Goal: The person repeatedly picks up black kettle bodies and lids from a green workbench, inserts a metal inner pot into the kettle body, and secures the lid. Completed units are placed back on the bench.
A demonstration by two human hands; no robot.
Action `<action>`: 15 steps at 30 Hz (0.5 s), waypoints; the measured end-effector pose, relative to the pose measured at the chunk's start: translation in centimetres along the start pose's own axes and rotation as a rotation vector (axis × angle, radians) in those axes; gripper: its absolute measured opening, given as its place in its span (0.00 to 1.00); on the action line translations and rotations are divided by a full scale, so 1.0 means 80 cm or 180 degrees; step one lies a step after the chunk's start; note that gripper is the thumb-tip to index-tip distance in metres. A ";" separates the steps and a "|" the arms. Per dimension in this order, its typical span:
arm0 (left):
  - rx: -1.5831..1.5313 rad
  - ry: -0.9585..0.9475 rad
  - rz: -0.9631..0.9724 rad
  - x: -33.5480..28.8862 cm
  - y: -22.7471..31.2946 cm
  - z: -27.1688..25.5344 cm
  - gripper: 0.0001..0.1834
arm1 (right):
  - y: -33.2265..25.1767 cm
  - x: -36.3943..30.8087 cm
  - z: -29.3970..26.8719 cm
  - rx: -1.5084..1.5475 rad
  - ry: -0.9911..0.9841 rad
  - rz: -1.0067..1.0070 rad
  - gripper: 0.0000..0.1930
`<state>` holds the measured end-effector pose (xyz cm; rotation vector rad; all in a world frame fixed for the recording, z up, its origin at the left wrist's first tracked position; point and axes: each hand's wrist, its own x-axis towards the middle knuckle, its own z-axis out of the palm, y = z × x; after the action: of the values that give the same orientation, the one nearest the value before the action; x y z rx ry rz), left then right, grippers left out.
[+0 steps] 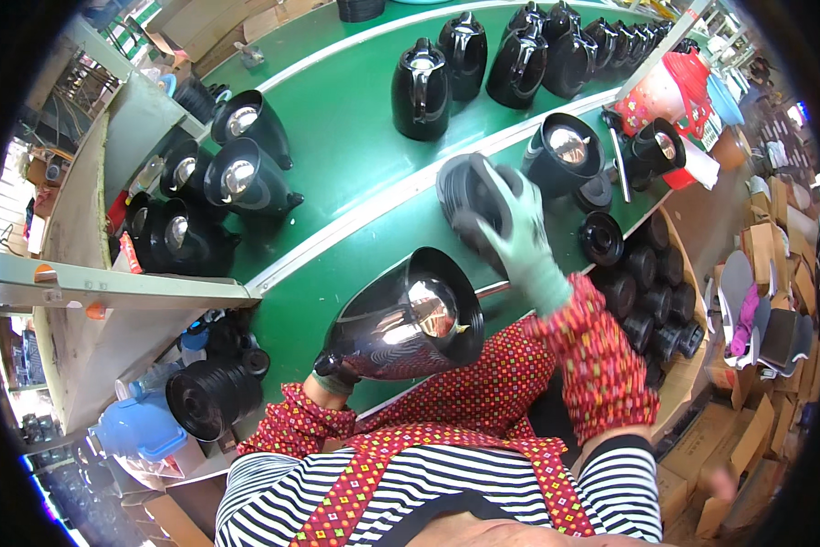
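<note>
My left hand (335, 383), in a grey-green glove, holds a glossy black jug (373, 328) by its narrow end. The jug lies tilted, its wide opening toward the right with a shiny silver liner inside; my fingers are mostly hidden by it. My right hand (530, 251), in a pale green glove, is on a stack of round black plastic rings (455, 196) at the bench's near strip. Thumb and fingers close over the top piece, slightly blurred. Just right of the stack another black jug (565, 155) stands with its opening up.
Finished-looking black jugs (421, 91) stand in rows on the green bench (337, 137). Several open jugs (241, 173) crowd the left side. Black round caps (642, 287) fill a wooden bin at right. Beside a metal post stands a red flowered jug (670, 96). Black discs (211, 397) are stacked lower left.
</note>
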<state>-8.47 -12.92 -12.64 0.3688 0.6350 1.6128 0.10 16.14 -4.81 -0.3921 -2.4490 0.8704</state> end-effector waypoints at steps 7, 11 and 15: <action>-0.0049 -0.0207 -0.0173 0.032 -0.034 0.041 0.30 | -0.088 -0.145 -0.075 0.0541 -0.0204 0.0231 0.50; 0.0240 -0.0331 0.0045 0.036 -0.057 0.053 0.32 | -0.095 -0.194 -0.094 0.0796 -0.0011 0.0347 0.53; -0.0787 -0.0508 -0.0393 0.037 -0.060 0.075 0.33 | -0.097 -0.227 -0.114 0.0851 0.0119 0.0161 0.53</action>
<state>-1.60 -8.70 -11.12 0.2669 0.3261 1.5056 19.42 7.26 -0.30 -0.3695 -2.2576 1.1833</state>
